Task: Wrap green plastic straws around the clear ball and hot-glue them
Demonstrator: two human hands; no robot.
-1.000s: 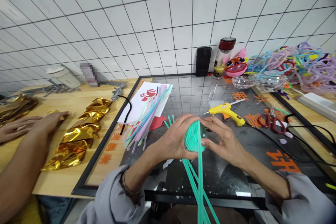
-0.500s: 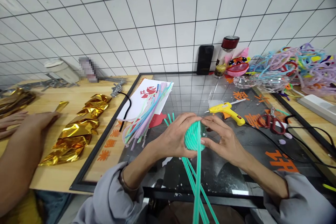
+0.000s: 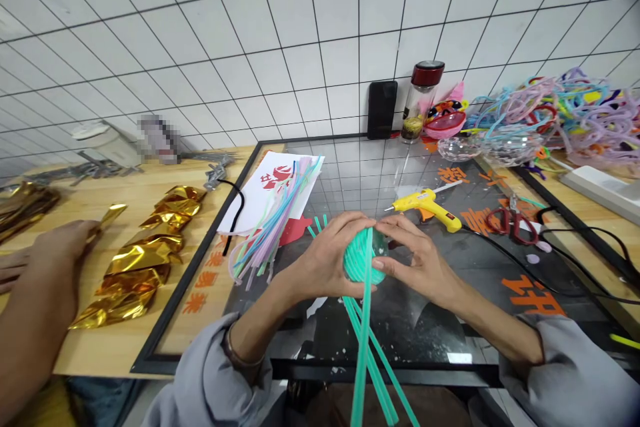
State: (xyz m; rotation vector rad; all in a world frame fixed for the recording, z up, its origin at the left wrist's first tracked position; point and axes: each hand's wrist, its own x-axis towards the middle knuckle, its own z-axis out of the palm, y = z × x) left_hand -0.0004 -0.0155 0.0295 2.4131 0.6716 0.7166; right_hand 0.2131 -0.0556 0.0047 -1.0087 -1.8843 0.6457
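Observation:
Between my two hands is a clear ball [image 3: 356, 261] whose left part is covered with rows of green pipe cleaners. My left hand [image 3: 325, 255] curves round its left side, thumb below and fingers over the top. From the right, my right hand [image 3: 419, 259] grips it with thumb and fingertips, at the bare clear part. A green pipe cleaner strand [image 3: 361, 353] runs from the top of the ball down toward me. Several more loose green pipe cleaners [image 3: 377, 380] lie below it, crossing the table's edge.
Pastel pipe cleaners [image 3: 273, 230] lie on white paper [image 3: 305, 177]. A yellow glue gun [image 3: 425, 205] and red-handled scissors [image 3: 515, 225] lie right, with black cables. Behind stand a phone [image 3: 382, 110] and glass bottle [image 3: 417, 103]. Left, a co-worker's hand [image 3: 63, 243] is near gold foil [image 3: 137, 260].
The view has shifted a little, so most things appear slightly further left. Both my hands keep the same hold on the ball. The green strand's lower end has swung left.

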